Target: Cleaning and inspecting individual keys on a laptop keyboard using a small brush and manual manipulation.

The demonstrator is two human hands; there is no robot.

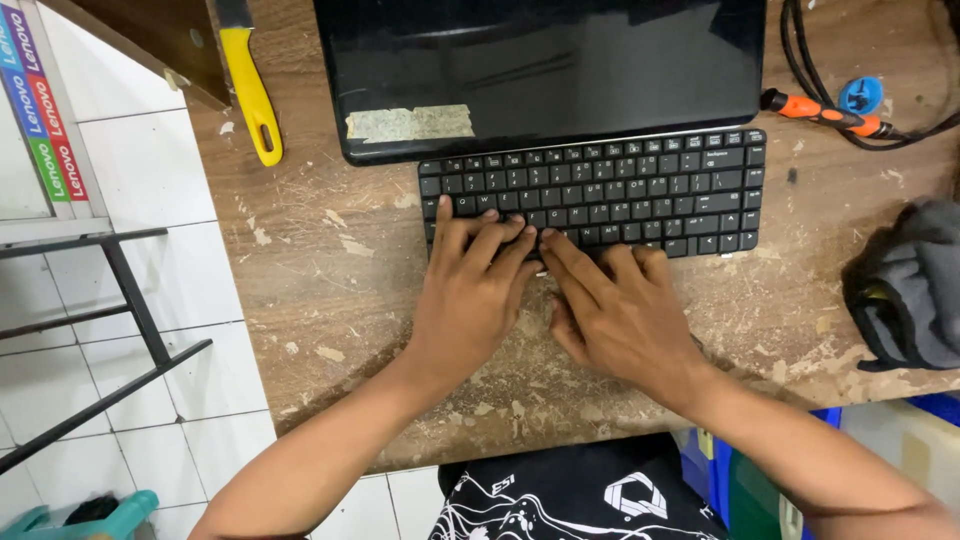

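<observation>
The black loose keyboard lies on the worn wooden worktop, just below a black laptop. The left hand and the right hand rest flat on its lower edge, fingers stretched, gripping nothing. A yellow-handled knife lies at the left.

Both forearms are bare from the lower edge of the view up to the wrists, with no sleeves, watch, bracelet or glove on either. The left hand and the right hand are bare too, with no rings showing on the fingers and short, unpainted nails. Low in the view, between the arms, shows a black garment printed with white line graphics: thin curling strokes on one side and an angular, blocky emblem on the other, plus some small white lettering.
</observation>
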